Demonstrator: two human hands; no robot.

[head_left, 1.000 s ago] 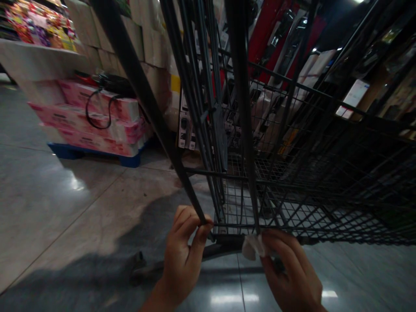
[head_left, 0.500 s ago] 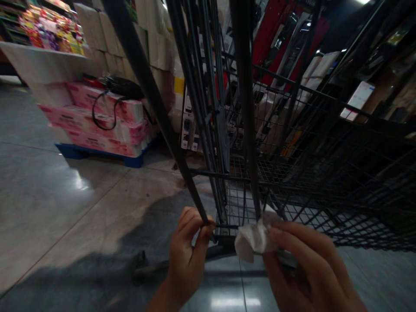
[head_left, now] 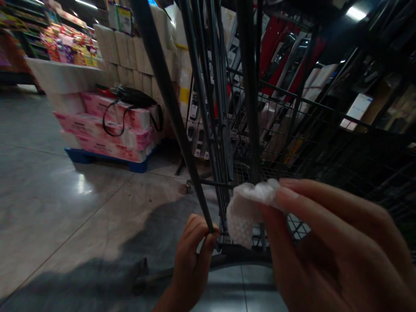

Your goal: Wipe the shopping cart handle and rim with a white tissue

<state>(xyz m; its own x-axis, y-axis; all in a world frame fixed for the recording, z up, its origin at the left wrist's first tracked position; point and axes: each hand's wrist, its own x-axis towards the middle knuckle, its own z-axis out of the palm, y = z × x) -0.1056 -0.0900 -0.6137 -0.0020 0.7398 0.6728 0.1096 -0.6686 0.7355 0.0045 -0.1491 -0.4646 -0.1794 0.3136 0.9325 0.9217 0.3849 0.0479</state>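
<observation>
A dark metal shopping cart (head_left: 173, 108) fills the middle and right of the view, its bars slanting down toward me. My left hand (head_left: 196, 253) grips the lower end of a slanting bar between thumb and fingers. Close to the camera, my right hand (head_left: 328, 234) pinches a crumpled white cloth or tissue (head_left: 242, 212) between thumb and fingertips. The cloth hangs to the left of those fingers, in front of the cart's bars, and hides part of the lower frame. Whether it touches a bar, I cannot tell.
Pink packages (head_left: 94, 117) are stacked on a blue pallet (head_left: 138, 166), with a black bag (head_left: 133, 96) on top. Behind them rise pale paper rolls (head_left: 125, 50). Packaged goods (head_left: 286, 56) hang beyond the cart. A wheel (head_left: 140, 275) stands on the floor at lower left.
My right hand has come up and closer to the camera with the white cloth, away from the lower bar end. My left hand still grips its bar. The view has shifted slightly.
</observation>
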